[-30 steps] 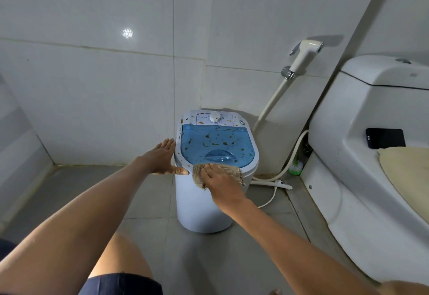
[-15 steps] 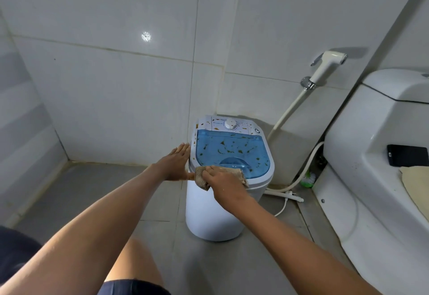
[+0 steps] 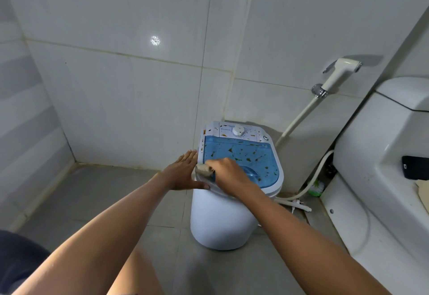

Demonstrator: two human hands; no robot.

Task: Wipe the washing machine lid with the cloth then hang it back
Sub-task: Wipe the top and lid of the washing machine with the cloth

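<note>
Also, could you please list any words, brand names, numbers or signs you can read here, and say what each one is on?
None can be read.
Control panel of the washing machine: a short dark line of print left of the dial, too small and blurred to read.
Dial: marks round it, too small to read.
Black phone on the toilet: no legible text.

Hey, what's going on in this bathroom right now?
A person is wiping a small washing machine. The right hand grips a beige cloth at the near left corner of the blue lid. The left hand rests open against the machine's left side, steadying it. Brown specks still dot most of the lid, so the wiping is not finished, and the cloth has not been hung back.
</note>
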